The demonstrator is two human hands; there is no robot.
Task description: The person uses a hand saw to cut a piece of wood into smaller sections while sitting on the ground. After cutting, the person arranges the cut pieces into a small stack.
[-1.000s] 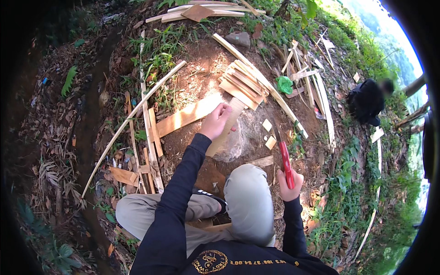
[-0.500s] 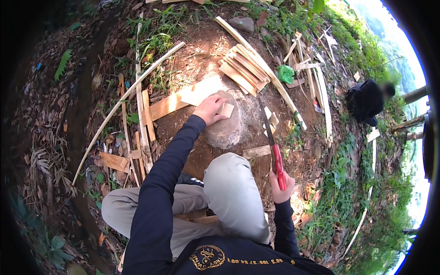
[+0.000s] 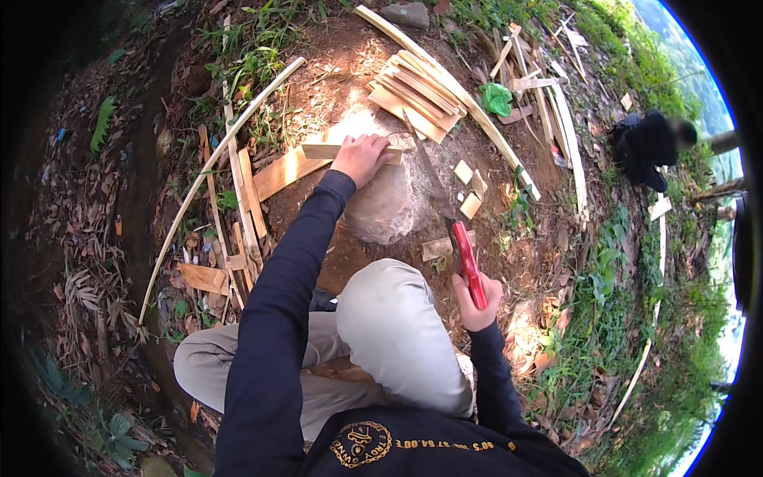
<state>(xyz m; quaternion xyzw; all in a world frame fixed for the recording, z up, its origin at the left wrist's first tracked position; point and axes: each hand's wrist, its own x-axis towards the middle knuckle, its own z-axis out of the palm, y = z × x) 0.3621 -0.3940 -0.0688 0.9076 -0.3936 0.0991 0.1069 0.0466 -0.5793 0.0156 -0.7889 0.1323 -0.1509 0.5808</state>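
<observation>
My left hand (image 3: 362,158) is closed over a short wooden board (image 3: 320,151), which looks tipped on its edge, above the far part of a large stone (image 3: 380,208). The board's right end sticks out past my fingers. In my right hand (image 3: 479,304) is a red-handled hand saw (image 3: 435,185), gripped low on the handle. Its long dark blade points away from me, over the right side of the stone and apart from the board. The teeth are too small to make out. Small wood offcuts (image 3: 470,207) lie on the soil to the right of the blade.
A stack of thin boards (image 3: 417,91) lies beyond the stone. Long strips (image 3: 230,151) and a plank (image 3: 278,176) lie to the left. Scrap wood (image 3: 540,87) and a green plastic bag (image 3: 496,99) are at the right, where a person in black (image 3: 648,147) sits farther off.
The board in my left hand has turned from lying flat toward its edge and moved slightly away. My right hand has brought the saw up and leftward, its blade now over the stone.
</observation>
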